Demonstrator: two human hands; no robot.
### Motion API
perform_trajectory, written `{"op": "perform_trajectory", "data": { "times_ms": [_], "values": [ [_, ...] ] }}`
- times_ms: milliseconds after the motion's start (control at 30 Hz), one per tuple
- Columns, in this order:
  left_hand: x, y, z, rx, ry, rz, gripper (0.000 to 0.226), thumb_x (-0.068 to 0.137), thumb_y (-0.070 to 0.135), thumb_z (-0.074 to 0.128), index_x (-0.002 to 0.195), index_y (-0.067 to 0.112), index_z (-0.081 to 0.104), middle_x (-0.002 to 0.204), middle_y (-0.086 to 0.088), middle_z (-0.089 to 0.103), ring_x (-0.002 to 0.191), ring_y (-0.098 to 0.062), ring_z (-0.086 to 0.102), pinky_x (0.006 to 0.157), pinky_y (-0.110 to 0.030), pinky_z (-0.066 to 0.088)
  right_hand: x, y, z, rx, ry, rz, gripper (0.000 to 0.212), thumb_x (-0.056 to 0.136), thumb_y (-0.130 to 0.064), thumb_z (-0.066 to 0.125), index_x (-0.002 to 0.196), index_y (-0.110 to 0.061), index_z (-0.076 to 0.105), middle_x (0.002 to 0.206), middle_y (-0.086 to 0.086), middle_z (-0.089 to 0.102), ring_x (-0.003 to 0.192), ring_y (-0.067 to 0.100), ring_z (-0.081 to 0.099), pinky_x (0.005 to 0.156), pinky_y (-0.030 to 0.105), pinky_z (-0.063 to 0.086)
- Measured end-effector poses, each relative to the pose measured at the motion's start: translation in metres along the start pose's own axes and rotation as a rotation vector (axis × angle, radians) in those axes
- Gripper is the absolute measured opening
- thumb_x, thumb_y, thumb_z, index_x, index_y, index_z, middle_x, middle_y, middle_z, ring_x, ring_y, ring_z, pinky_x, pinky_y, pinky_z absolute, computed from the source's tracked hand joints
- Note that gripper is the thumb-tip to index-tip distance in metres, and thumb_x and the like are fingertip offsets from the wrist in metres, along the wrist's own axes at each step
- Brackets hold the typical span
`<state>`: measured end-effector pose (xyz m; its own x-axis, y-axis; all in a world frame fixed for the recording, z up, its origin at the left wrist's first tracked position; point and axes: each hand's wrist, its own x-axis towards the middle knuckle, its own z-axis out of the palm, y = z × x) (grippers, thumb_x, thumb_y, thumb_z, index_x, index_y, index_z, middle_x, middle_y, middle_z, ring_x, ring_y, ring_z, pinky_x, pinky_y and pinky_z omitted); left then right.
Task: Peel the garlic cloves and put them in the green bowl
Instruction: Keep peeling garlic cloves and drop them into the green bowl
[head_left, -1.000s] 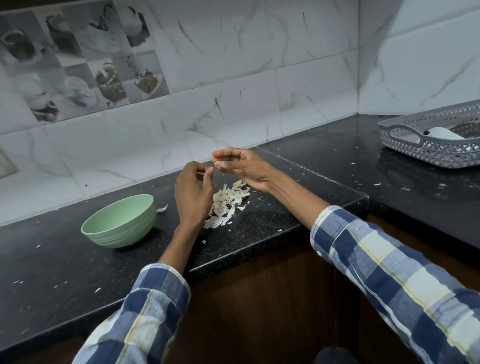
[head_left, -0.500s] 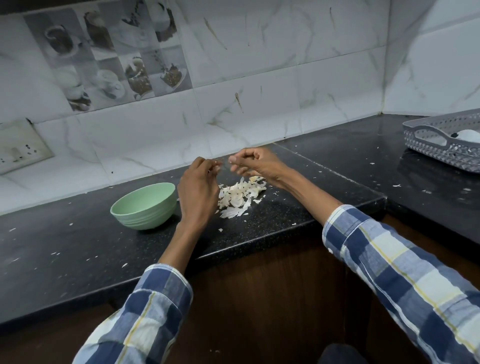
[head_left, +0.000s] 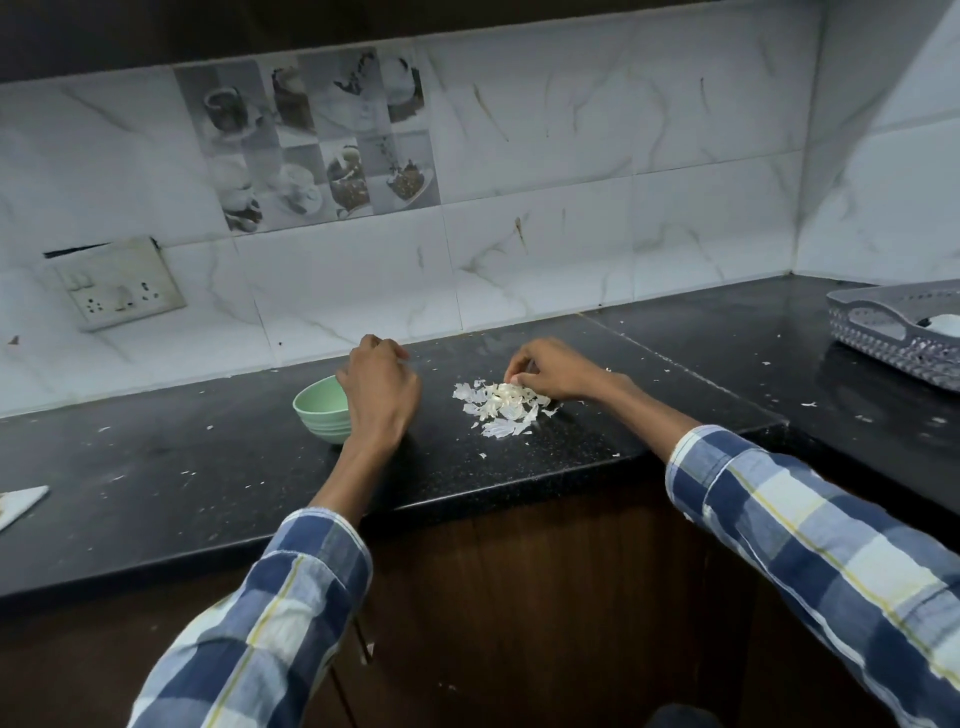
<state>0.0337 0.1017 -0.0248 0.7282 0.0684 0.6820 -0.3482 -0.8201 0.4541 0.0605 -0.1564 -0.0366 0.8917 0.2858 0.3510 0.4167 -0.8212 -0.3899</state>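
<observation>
Pale, papery garlic skins (head_left: 501, 408) heaped beside smooth green bowl (head_left: 322, 409)

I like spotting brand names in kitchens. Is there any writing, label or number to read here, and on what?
None can be read.
Picture tiles: cups and desserts only, no words visible.
Switch plate: no legible marking.
Green bowl and grey basket: no label shows.

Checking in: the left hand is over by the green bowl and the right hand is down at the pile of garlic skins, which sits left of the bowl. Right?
Not quite. The head view shows the pile of garlic skins to the right of the green bowl, not left. The rest holds: the left hand is by the bowl, and the right hand is down at the pile.
</observation>
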Motion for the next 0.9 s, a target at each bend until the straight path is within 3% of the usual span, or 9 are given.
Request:
{"op": "perform_trajectory", "data": {
  "times_ms": [100, 233, 300, 400, 533, 633, 767, 900],
  "values": [
    [-0.004, 0.006, 0.008, -0.01, 0.03, 0.152, 0.027, 0.096, 0.003, 0.051, 0.11, 0.005, 0.073, 0.116, -0.013, 0.067, 0.111, -0.034, 0.057, 0.097, -0.052, 0.045, 0.003, -0.004, 0.002, -0.066, -0.058, -0.009, 0.022, 0.101, -0.027, 0.066, 0.111, -0.01, 0.075, 0.115, 0.001, 0.074, 0.103, 0.015, 0.068, 0.096, 0.03, 0.053],
    [-0.004, 0.019, 0.026, -0.104, 0.056, 0.313, 0.018, 0.107, 0.01, 0.047, 0.111, 0.005, 0.065, 0.111, -0.011, 0.063, 0.101, -0.029, 0.055, 0.087, -0.046, 0.046, 0.01, -0.004, 0.011, -0.151, -0.069, -0.027, 0.017, 0.097, -0.028, 0.07, 0.108, -0.015, 0.071, 0.107, -0.001, 0.07, 0.096, 0.013, 0.065, 0.073, 0.015, 0.044],
    [-0.002, 0.023, 0.036, -0.18, 0.011, 0.305, 0.019, 0.111, 0.016, 0.044, 0.106, 0.01, 0.061, 0.108, -0.006, 0.062, 0.095, -0.026, 0.057, 0.078, -0.043, 0.046, 0.013, -0.002, 0.013, -0.126, -0.063, -0.024, 0.014, 0.097, -0.025, 0.071, 0.106, -0.015, 0.07, 0.105, 0.0, 0.069, 0.095, 0.014, 0.064, 0.07, 0.015, 0.041],
    [0.004, 0.026, 0.052, -0.293, -0.071, 0.256, 0.02, 0.113, 0.024, 0.04, 0.102, 0.02, 0.056, 0.094, 0.002, 0.067, 0.083, -0.021, 0.062, 0.069, -0.04, 0.046, 0.013, 0.0, 0.012, -0.08, -0.013, -0.037, 0.012, 0.097, -0.025, 0.071, 0.102, -0.014, 0.072, 0.102, -0.001, 0.071, 0.093, 0.012, 0.064, 0.079, 0.021, 0.044],
    [0.01, 0.033, 0.076, -0.401, -0.109, 0.143, 0.024, 0.115, 0.027, 0.034, 0.108, 0.018, 0.055, 0.081, 0.002, 0.066, 0.071, -0.018, 0.063, 0.067, -0.042, 0.05, 0.006, 0.006, 0.009, 0.212, 0.113, 0.013, 0.012, 0.098, -0.021, 0.069, 0.104, -0.011, 0.071, 0.096, -0.001, 0.072, 0.084, 0.008, 0.064, 0.077, 0.02, 0.046],
    [0.008, 0.034, 0.093, -0.439, -0.14, 0.105, 0.027, 0.115, 0.028, 0.034, 0.108, 0.019, 0.058, 0.081, 0.006, 0.062, 0.069, -0.013, 0.057, 0.064, -0.037, 0.04, 0.0, 0.016, 0.008, 0.419, 0.129, 0.083, 0.012, 0.098, -0.02, 0.069, 0.107, -0.012, 0.072, 0.094, 0.003, 0.075, 0.078, 0.005, 0.065, 0.07, 0.014, 0.049],
    [0.006, 0.03, 0.103, -0.309, -0.204, 0.189, 0.043, 0.114, 0.043, 0.034, 0.098, 0.017, 0.064, 0.083, 0.007, 0.066, 0.074, -0.015, 0.063, 0.064, -0.038, 0.045, -0.004, 0.019, 0.008, 0.379, 0.152, 0.086, 0.019, 0.101, -0.03, 0.065, 0.102, -0.014, 0.076, 0.09, 0.0, 0.075, 0.065, -0.006, 0.06, 0.061, 0.012, 0.045],
    [0.004, 0.022, 0.101, -0.245, -0.177, 0.232, 0.049, 0.112, 0.052, 0.039, 0.081, 0.021, 0.061, 0.07, 0.011, 0.061, 0.067, -0.014, 0.061, 0.059, -0.034, 0.043, -0.006, 0.021, 0.008, 0.262, 0.192, 0.039, 0.013, 0.096, -0.031, 0.073, 0.096, -0.018, 0.077, 0.09, -0.005, 0.075, 0.08, 0.008, 0.067, 0.069, 0.019, 0.048]
  ]
}}
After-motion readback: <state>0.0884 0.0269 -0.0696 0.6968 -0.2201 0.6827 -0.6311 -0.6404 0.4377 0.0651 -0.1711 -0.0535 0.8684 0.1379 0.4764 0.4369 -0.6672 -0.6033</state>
